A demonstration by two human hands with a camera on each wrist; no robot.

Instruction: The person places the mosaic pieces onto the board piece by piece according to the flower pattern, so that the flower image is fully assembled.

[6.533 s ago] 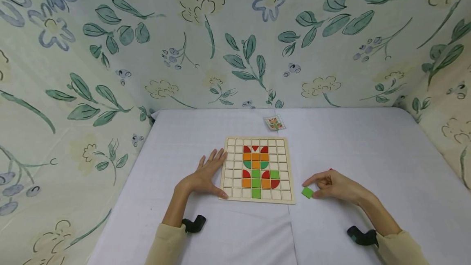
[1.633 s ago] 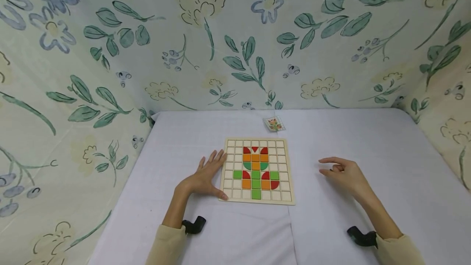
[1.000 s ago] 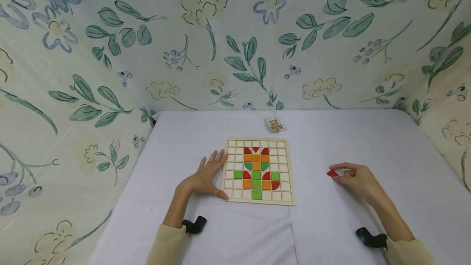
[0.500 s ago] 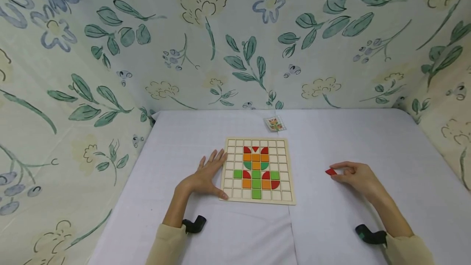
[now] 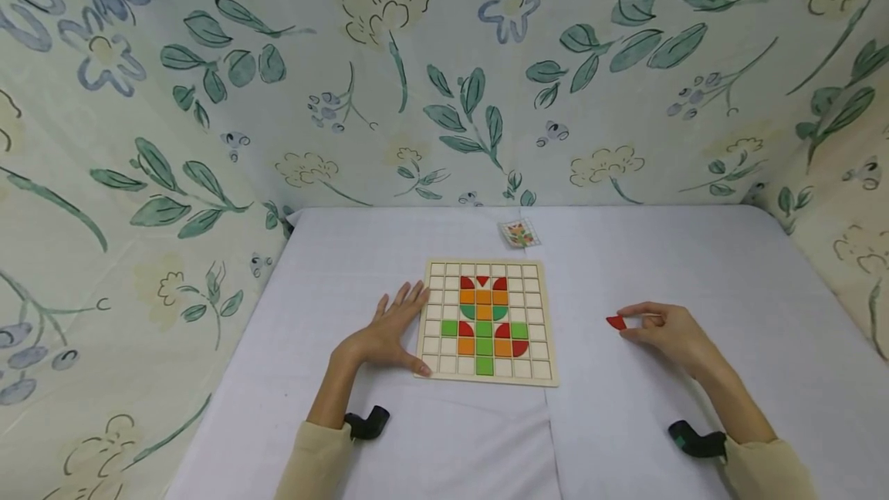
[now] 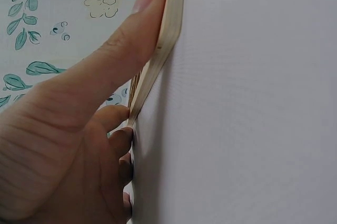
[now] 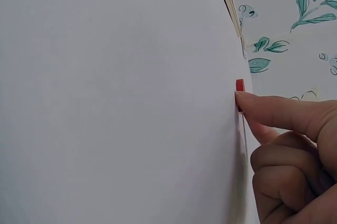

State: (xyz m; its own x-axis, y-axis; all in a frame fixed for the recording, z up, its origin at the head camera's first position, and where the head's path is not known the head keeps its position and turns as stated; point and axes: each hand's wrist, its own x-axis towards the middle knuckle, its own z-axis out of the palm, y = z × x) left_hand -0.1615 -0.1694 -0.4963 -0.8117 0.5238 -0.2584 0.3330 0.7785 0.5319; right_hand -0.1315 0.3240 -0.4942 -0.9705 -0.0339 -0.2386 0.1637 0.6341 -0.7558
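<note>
A wooden grid board (image 5: 434,276) lies flat, with red, orange and green tiles forming a flower pattern in its cells. My left hand (image 5: 385,338) spreads along the board's left side, thumb over the near-left corner and fingertips at the edge. The left wrist view shows the thumb (image 6: 113,50) lying across the wooden rim. To the right of the board, my right hand (image 5: 670,338) pinches a red quarter-circle tile (image 5: 615,322) between thumb and index finger, close over the tablecloth. Its red edge (image 7: 240,85) pokes out past the fingertips in the right wrist view.
Behind the board lies a small card (image 5: 519,234) printed with a similar flower pattern. A white cloth (image 5: 347,253) covers the table, and a floral curtain (image 5: 444,83) hangs behind it. A black wrist camera (image 5: 697,440) sits on each wrist.
The green square once in my right hand now sits in the board's left part. That hand has returned to the right, picked up the red tile and shifted it slightly leftward. My left hand stays put.
</note>
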